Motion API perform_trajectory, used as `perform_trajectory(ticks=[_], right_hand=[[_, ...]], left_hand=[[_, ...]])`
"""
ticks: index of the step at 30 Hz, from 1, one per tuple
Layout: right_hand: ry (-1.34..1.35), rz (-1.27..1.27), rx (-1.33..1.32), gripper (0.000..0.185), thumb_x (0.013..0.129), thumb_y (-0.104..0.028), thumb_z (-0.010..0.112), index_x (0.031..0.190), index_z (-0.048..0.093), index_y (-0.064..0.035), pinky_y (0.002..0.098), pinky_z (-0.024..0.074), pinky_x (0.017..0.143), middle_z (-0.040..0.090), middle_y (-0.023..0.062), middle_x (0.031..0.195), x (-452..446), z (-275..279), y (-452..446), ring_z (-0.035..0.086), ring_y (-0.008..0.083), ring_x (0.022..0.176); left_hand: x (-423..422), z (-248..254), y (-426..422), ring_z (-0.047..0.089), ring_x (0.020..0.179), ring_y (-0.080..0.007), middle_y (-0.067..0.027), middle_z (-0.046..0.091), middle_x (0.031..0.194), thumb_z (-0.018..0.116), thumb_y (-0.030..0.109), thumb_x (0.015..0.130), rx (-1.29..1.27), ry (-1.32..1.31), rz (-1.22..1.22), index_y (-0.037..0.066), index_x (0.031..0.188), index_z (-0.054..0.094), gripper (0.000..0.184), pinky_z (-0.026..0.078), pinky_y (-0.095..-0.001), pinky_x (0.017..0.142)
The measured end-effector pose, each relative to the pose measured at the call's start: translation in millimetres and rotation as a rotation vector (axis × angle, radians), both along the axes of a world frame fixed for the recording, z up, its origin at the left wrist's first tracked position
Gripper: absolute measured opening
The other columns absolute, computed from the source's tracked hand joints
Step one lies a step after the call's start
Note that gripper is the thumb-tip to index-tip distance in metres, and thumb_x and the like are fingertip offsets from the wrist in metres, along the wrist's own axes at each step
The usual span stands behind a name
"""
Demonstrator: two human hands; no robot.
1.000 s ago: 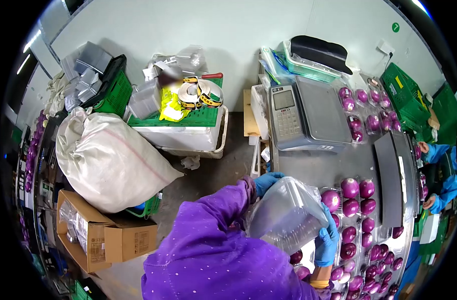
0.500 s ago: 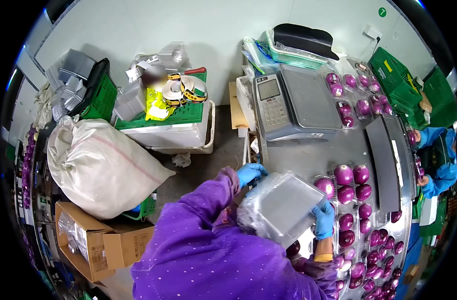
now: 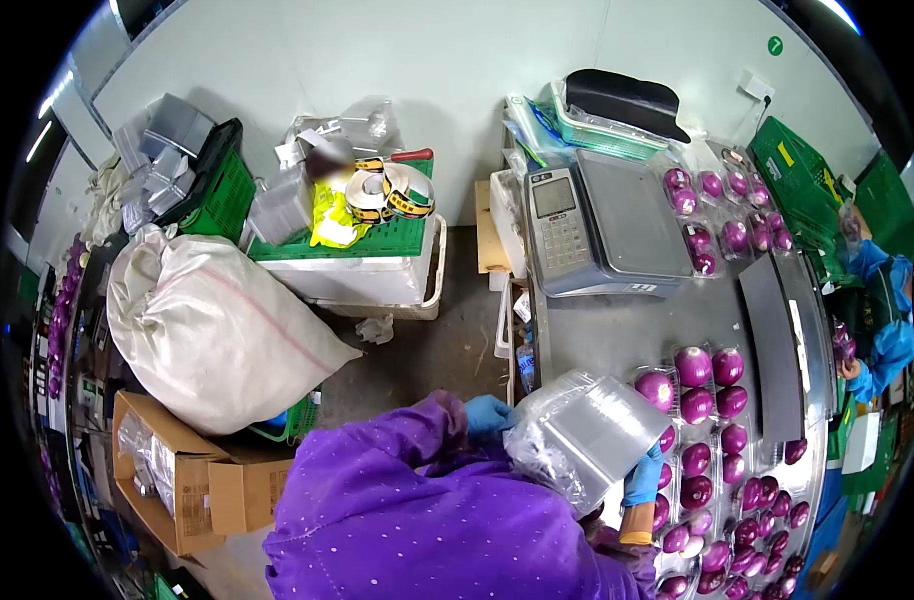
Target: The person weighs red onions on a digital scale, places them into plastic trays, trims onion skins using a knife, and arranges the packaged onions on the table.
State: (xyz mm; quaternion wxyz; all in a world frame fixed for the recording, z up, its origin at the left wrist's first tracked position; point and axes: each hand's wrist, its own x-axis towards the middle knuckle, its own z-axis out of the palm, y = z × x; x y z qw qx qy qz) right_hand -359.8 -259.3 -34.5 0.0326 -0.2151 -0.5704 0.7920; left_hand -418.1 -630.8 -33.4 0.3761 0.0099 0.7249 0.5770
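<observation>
A stack of clear plastic trays (image 3: 609,422), partly wrapped in a crinkled clear plastic bag (image 3: 545,462), is in front of my chest at the table's near-left edge. My right hand (image 3: 645,476), in a blue glove, is closed on the stack's right side, its fingers partly hidden. At the left side of the bag, my left hand (image 3: 488,415), also gloved in blue, is closed at the plastic edge; its fingertips are hard to see. Red onions (image 3: 695,404) in clear trays stand in rows just right of my right hand.
A weighing scale (image 3: 617,225) stands at the table's back, with packed onions (image 3: 734,238) beside it. A dark grey panel (image 3: 773,345) rises on the right, and a co-worker in blue sleeves (image 3: 889,345) is beyond it. Left are a white sack (image 3: 222,330) and a cardboard box (image 3: 192,490).
My left hand has drawn down and toward me along the bag's left side. The tray stack has tilted and shifted slightly, my right hand staying on it. The whole view has moved a little.
</observation>
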Motion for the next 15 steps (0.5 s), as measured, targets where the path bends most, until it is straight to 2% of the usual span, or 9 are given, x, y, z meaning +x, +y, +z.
perform_trajectory(ticks=[2,3,4,5,6,8,10,11,15], right_hand=[[-0.07,0.02,0.057,0.028,0.084,0.003,0.054,0.109,0.064,-0.0051,0.0213,0.0497,0.057,0.066,0.0008,0.086,-1.9,22.3,-9.3,0.059,0.0087,0.064],[-0.04,0.067,-0.009,0.025,0.083,0.003,0.052,0.103,0.064,-0.0061,0.0206,0.0444,0.048,0.062,-0.0013,0.079,-9.3,37.9,-18.9,0.054,0.0071,0.058],[-0.105,-0.072,0.081,0.02,0.084,0.002,0.052,0.098,0.063,-0.0068,0.0224,0.0448,0.049,0.059,-0.0017,0.078,-17.2,51.9,-35.2,0.054,0.0082,0.058],[-0.075,-0.036,0.138,0.017,0.084,0.0,0.053,0.097,0.062,-0.0066,0.0242,0.0459,0.05,0.059,-0.0011,0.078,-29.1,50.6,-34.3,0.055,0.0098,0.059],[-0.054,-0.022,0.199,0.015,0.084,-0.003,0.054,0.097,0.061,-0.0065,0.0261,0.047,0.051,0.059,-0.0004,0.078,-34.7,44.1,-30.0,0.056,0.0114,0.06],[-0.288,0.014,0.332,0.014,0.086,-0.009,0.055,0.098,0.06,-0.0037,0.0348,0.0541,0.058,0.061,0.0052,0.081,-49.4,40.4,-18.0,0.059,0.0189,0.065],[-0.307,0.04,-0.001,0.019,0.089,-0.015,0.051,0.1,0.059,-0.0008,0.0424,0.0572,0.065,0.062,0.0122,0.085,-59.6,96.8,-47.4,0.063,0.0273,0.072],[-0.347,0.036,-0.033,0.024,0.091,-0.018,0.049,0.103,0.058,0.0002,0.0447,0.0576,0.067,0.063,0.0157,0.089,-67.7,99.6,-50.5,0.064,0.031,0.075],[-0.28,0.142,-0.159,0.031,0.091,-0.02,0.044,0.111,0.054,0.0021,0.0444,0.0575,0.062,0.064,0.0207,0.095,-93.1,101.8,-71.0,0.067,0.0345,0.075]], left_hand=[[-13.1,21.2,-1.0,0.063,0.075,-0.0141,-0.0068,0.07,0.089,0.067,0.024,0.083,-0.038,0.179,-0.071,0.007,0.108,0.068,0.03,0.049,-0.0317,0.076],[-14.6,31.0,2.4,0.063,0.081,-0.015,-0.0091,0.069,0.097,0.065,0.025,0.085,0.022,0.317,0.014,0.008,0.115,0.063,0.034,0.049,-0.0322,0.078],[-15.5,36.3,8.6,0.064,0.086,-0.016,-0.0114,0.068,0.104,0.063,0.025,0.086,0.085,0.456,0.09,0.009,0.121,0.058,0.039,0.049,-0.0327,0.081],[-23.4,8.8,14.4,0.062,0.099,-0.0183,-0.0137,0.065,0.111,0.059,0.017,0.088,-0.014,0.457,0.01,0.008,0.126,0.055,0.04,0.048,-0.0324,0.084],[-21.7,21.1,15.4,0.057,0.1,-0.0148,-0.0089,0.064,0.11,0.057,0.006,0.086,0.296,0.235,0.089,0.005,0.122,0.056,0.036,0.045,-0.0301,0.089],[-22.6,43.0,18.2,0.059,0.097,-0.015,-0.0072,0.062,0.108,0.06,0.004,0.084,0.472,0.139,0.184,0.006,0.123,0.053,0.039,0.046,-0.0306,0.088],[-16.4,69.0,27.2,0.061,0.093,-0.0156,-0.0069,0.062,0.107,0.061,0.001,0.083,0.404,-0.024,0.289,0.007,0.122,0.051,0.04,0.048,-0.0308,0.085],[-13.7,76.5,36.2,0.064,0.084,-0.0163,-0.0083,0.062,0.104,0.061,0.003,0.085,0.44,-0.072,0.388,0.007,0.12,0.05,0.038,0.051,-0.0299,0.078],[-18.2,32.6,53.1,0.062,0.068,-0.0147,-0.008,0.063,0.09,0.063,0.005,0.085,0.425,0.003,0.315,0.009,0.116,0.055,0.033,0.05,-0.0258,0.066]])
